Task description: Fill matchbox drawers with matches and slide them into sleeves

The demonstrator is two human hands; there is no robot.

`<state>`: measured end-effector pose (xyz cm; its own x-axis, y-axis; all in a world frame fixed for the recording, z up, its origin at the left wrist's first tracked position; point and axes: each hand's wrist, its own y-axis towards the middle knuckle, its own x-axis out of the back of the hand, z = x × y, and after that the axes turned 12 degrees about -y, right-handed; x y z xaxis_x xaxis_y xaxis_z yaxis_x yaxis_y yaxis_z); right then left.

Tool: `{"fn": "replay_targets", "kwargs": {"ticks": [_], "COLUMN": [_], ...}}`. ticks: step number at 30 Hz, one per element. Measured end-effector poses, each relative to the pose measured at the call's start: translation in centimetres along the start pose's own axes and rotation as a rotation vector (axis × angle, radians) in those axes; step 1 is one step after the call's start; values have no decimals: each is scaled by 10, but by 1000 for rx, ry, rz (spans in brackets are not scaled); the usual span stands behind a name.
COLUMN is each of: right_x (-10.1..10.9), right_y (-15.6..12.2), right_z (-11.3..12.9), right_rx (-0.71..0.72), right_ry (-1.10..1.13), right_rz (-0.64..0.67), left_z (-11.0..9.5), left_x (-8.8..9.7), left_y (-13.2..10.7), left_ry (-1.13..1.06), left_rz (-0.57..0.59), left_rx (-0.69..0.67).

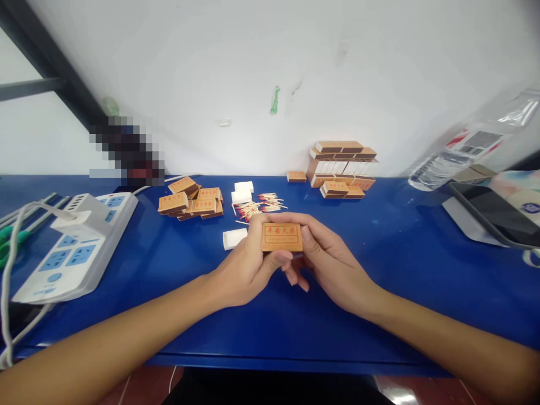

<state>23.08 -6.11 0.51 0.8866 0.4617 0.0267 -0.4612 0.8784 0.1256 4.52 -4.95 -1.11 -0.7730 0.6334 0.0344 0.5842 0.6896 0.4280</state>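
Observation:
Between both hands I hold an orange-brown matchbox (282,237) with red lettering, its printed face toward me. My left hand (257,261) grips its left end, the thumb along the lower edge. On the right end, the fingers and thumb of my right hand (331,256) close round it. Just beyond lies a pile of loose red-tipped matches (248,209). A white matchbox tray (234,239) rests left of my left hand. Farther back sit two more white trays (242,196). Whether the held box has its tray inside is hidden.
Several matchboxes lie heaped (206,205) at left; others form a stack (341,163) against the wall, with a single matchbox (296,176) beside it. A power strip (80,253) with cables stands far left. At right are a plastic bottle (459,149) and a phone (493,211).

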Motion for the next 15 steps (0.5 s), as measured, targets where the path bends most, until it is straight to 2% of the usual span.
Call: {"fn": "replay_targets", "kwargs": {"ticks": [5,10,15], "right_x": [0,2,4], "right_y": [0,1,0], "right_z": [0,4,2], "right_rx": [0,-32,-23], "right_ry": [38,87,-58], "right_rz": [9,23,-67], "left_z": [-3,-5,-7], "left_x": [-3,3,8], "left_y": [1,4,5], "left_ry": [38,56,173], "left_rz": [-21,-50,-103], "left_rx": [-9,-5,-1]}}
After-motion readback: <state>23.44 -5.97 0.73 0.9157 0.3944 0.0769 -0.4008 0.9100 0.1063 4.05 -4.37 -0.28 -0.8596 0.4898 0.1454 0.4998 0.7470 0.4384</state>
